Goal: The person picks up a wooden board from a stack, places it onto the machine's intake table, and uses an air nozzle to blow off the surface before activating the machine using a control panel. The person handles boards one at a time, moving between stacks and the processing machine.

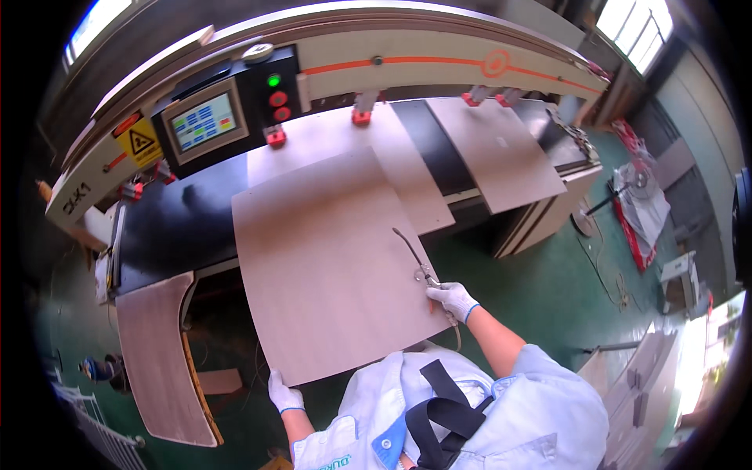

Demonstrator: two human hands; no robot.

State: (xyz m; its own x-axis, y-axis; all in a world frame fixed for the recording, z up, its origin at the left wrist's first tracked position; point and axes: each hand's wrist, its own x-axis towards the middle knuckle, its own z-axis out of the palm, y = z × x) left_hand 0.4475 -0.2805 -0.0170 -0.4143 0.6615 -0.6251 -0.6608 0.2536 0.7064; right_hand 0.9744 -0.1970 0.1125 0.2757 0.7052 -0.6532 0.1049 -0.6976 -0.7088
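Right hand [452,301], right of centre, fingers clamped on an air gun [425,272]; left hand [283,392], lower left, touches the central board [325,266], finger grip unclear; black bed [168,231], upper half, bears panels [497,149].

Ahead of the left fingers [276,384] we are seeing a black machine bed [176,227], carrying one pale panel [411,176] ahead of the right fingers [440,291] and another panel [501,149] farther right. Between our fingers a large panel [325,274] is reaching over its edge, contact hidden. Rightward, the green floor [540,274] is bearing a cord [623,294].
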